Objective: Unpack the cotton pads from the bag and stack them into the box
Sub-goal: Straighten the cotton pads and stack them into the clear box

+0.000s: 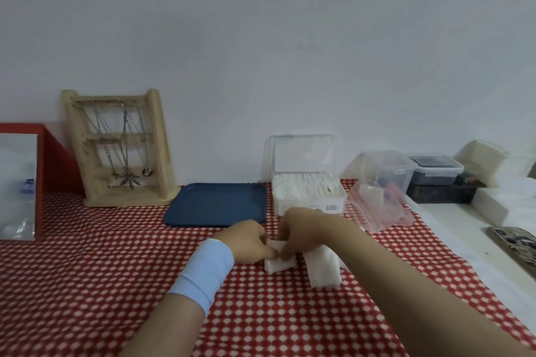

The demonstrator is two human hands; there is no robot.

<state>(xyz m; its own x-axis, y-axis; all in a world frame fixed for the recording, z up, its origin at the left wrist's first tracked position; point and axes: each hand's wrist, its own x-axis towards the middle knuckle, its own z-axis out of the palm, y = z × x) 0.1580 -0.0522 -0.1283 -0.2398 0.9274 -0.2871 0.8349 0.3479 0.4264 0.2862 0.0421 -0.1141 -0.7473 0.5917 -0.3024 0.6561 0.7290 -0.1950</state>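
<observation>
My left hand [250, 240] and my right hand [304, 229] meet over the red checked cloth, both pinching a small stack of white cotton pads [277, 261]. A second, taller stack of pads [323, 269] lies just to the right, partly under my right forearm. Behind the hands stands the clear plastic box [310, 197] with its lid raised, holding white pads. The crumpled pinkish transparent bag [380, 206] lies to the right of the box.
A dark blue tray [216, 204] sits left of the box. A wooden jewellery stand [121, 151] and a red-framed case [34, 182] are at the back left. Clear lidded containers [435, 171] and white blocks stand at the right.
</observation>
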